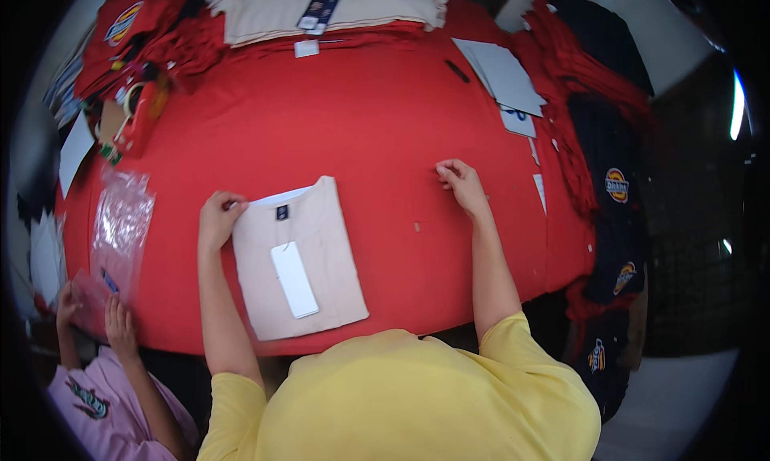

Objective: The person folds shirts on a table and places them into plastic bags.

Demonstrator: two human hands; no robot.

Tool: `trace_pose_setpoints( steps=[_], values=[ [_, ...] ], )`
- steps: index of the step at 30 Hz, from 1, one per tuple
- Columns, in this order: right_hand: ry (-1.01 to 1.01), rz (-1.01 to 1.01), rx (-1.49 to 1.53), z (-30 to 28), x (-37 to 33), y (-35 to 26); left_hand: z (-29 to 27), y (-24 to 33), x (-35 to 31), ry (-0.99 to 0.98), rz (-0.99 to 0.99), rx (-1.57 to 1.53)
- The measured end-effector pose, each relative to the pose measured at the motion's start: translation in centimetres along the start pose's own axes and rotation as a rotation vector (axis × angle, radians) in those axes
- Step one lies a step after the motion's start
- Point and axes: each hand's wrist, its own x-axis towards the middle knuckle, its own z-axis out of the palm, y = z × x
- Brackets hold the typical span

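A folded pale beige shirt [337,252] lies on the red-covered table in front of me, its neckline facing away. A blank white hang tag [294,281] rests on its front, and a small dark label [281,212] shows inside the neck. Along the collar a strip of white sheet [285,196] peeks out. My left hand [219,219] pinches at the shirt's upper left corner, thumb and fingers closed there. Well to the right of the shirt, my right hand [463,187] hovers over the cloth, fingers loosely curled with a gap at the thumb and nothing visible in them.
Beige shirts [377,4] are stacked at the far edge. White sheets [501,76] and a black pen-like object [457,70] lie far right; red and navy garments [605,156] line the right side. At left, a co-worker's hands [120,325] touch clear plastic bags [120,220], near a red box [148,116].
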Motion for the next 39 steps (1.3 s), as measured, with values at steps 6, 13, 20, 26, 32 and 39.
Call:
trace_pose_setpoints(
  steps=[6, 13, 20, 26, 32, 39],
  values=[
    [0.462, 0.028, -0.257, -13.0, 9.7, 7.5, 0.6, -0.1, 2.5, -0.091, -0.107, -0.036],
    [0.487, -0.359, -0.733, -14.9, 20.8, 4.3, 0.4, -0.4, 2.4, -0.024, -0.208, -0.139],
    [0.354, -0.628, -1.121, -8.6, 29.8, 2.6, 0.2, -1.0, 2.4, 0.036, -0.141, -0.030],
    [0.280, -0.217, -1.294, -4.9, 29.8, 1.2, 0.8, 2.3, -0.1, 0.255, -0.117, 0.002],
    [0.178, -0.272, -0.822, -3.3, 28.1, 2.6, 1.0, 0.1, 1.1, 0.312, -0.165, -0.403],
    [-0.409, -0.158, -0.104, 12.8, 7.5, -9.5, -0.3, -1.5, 0.6, 0.321, -0.147, -0.606]
  ],
)
